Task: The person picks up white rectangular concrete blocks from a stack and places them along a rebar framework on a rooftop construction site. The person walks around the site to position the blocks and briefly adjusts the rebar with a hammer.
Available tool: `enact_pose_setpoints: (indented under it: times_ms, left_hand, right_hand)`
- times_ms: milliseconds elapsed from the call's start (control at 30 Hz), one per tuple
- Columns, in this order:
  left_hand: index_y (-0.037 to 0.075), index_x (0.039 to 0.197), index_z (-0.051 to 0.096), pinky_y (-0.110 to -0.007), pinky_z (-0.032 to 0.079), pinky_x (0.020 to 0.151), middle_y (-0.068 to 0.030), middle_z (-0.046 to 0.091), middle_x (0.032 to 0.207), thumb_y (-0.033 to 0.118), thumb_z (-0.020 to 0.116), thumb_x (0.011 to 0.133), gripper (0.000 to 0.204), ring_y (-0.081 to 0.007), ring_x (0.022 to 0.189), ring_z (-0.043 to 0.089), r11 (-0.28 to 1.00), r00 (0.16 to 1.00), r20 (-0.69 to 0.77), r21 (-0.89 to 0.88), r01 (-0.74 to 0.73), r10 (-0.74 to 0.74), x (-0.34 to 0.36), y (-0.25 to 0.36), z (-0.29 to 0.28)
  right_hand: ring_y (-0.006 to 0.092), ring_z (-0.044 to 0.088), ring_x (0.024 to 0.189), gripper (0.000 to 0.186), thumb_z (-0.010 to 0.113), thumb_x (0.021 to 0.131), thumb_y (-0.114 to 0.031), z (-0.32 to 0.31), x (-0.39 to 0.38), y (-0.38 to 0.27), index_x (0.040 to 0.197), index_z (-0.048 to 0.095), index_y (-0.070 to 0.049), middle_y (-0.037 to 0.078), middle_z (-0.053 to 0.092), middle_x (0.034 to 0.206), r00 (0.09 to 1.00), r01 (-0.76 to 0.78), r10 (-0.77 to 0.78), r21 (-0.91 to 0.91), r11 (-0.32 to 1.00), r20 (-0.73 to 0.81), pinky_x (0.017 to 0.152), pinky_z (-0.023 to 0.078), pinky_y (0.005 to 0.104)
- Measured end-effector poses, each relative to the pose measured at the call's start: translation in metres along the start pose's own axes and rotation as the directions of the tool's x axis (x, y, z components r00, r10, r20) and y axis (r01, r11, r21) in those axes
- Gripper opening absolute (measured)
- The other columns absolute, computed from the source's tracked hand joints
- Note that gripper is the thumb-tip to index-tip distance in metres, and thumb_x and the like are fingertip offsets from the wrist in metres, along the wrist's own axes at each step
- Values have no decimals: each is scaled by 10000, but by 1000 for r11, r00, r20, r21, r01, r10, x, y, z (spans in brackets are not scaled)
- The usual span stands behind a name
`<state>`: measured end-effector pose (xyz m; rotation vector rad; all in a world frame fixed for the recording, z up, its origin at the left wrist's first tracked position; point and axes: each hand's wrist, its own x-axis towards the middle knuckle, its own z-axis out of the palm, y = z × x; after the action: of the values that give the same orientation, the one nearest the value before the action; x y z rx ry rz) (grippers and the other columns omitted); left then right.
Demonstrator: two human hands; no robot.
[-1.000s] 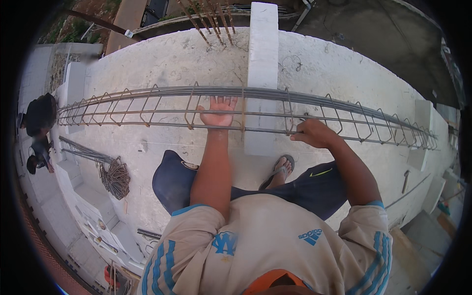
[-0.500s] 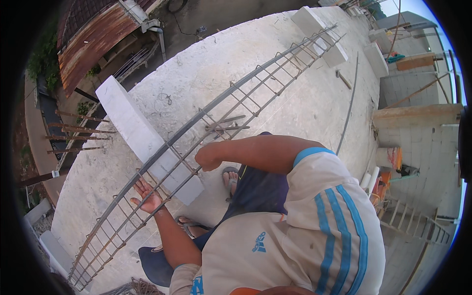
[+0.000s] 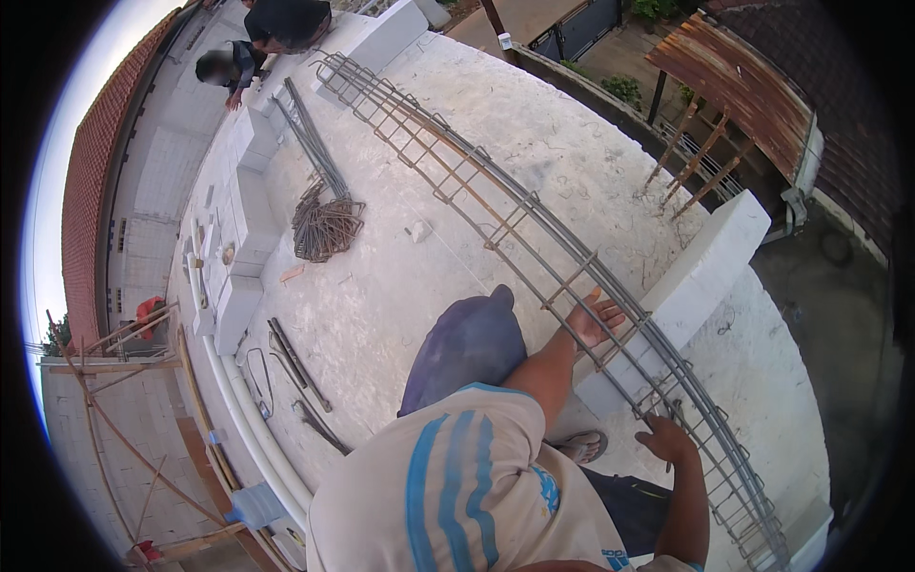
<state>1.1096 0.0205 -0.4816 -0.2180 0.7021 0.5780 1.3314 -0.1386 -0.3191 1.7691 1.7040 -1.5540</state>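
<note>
A long rebar cage (image 3: 491, 238) of lengthwise steel bars and wire stirrups slants past me from upper left to lower right, lying across a white block (image 3: 701, 272). My left hand (image 3: 596, 319) reaches among its bars, palm up and fingers spread, with nothing gripped. Closer to me, my right hand (image 3: 670, 443) is closed at the cage's near bar. A dark, thin thing shows at its fingers and below the palm, too small to make out.
Bundled stirrups (image 3: 326, 227) and straight bars (image 3: 310, 138) lie on the slab toward the far left. White pipes (image 3: 253, 429) run along the left side by a block wall (image 3: 253, 224). Another person (image 3: 281, 24) crouches at the far edge. Rusty upright bars (image 3: 701, 157) stand beyond the cage.
The view has swung to the left, so the cage now slants the other way and the other person shows. My left hand stays open among the bars; my right stays closed at the near side.
</note>
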Motion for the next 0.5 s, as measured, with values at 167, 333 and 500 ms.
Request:
enact_pose_setpoints:
  times_ms: [167,333,500]
  left_hand:
    - [41,1111,489,-337,484,709,-93,576,1013,482,451,851,513,-210,875,581,996,999,-53,94,14,-9,5,-5,-1]
    - [19,1183,416,-376,486,751,-152,544,1029,416,434,871,505,-249,892,562,950,958,-283,310,40,52,6,-5,-1]
    - [44,1000,531,-402,514,599,-117,595,915,293,466,840,303,-248,729,603,574,817,-535,746,337,215,-2,-15,-29]
  right_hand:
    - [225,584,770,293,546,785,-219,-53,-23,-7,911,581,43,162,610,814,962,-78,167,366,927,-218,700,446,330]
    - [294,576,873,315,575,798,-236,-79,1,34,987,573,16,182,582,958,695,-30,209,262,965,-689,745,448,356]
    - [296,551,938,437,566,806,-348,-78,12,44,1074,546,-4,188,555,1036,827,1,181,325,946,-532,820,424,359]
